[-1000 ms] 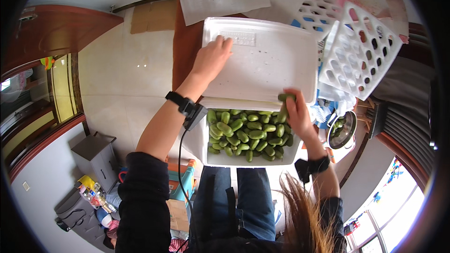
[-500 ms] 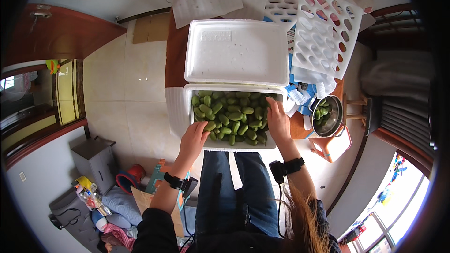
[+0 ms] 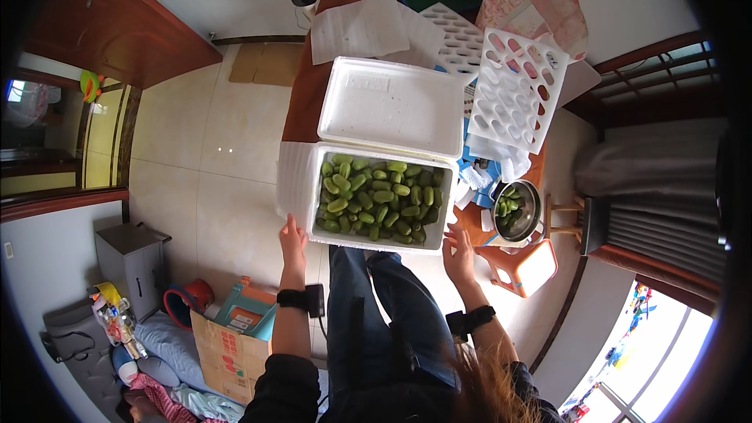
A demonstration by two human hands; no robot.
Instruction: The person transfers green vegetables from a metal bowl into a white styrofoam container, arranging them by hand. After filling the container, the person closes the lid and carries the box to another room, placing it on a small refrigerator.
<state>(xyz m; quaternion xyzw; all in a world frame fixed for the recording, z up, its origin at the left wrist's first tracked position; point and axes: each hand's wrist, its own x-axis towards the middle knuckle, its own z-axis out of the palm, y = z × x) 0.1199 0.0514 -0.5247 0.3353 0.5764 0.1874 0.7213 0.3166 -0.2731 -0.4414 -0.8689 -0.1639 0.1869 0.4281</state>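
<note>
Beside one box (image 3: 446, 204): two hands (image 3: 293, 243) (image 3: 459, 257), one lid (image 3: 392, 112)

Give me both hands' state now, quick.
Left hand: nothing seen in it, by the white box's near left corner; open or closed can't be told.
Right hand: open, nothing seen in it, by the near right corner.

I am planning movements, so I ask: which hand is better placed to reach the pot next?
Probably the right hand: it looks empty and is at the right side of the box, nearer the pot. The left hand is at the left side, farther away.
</note>
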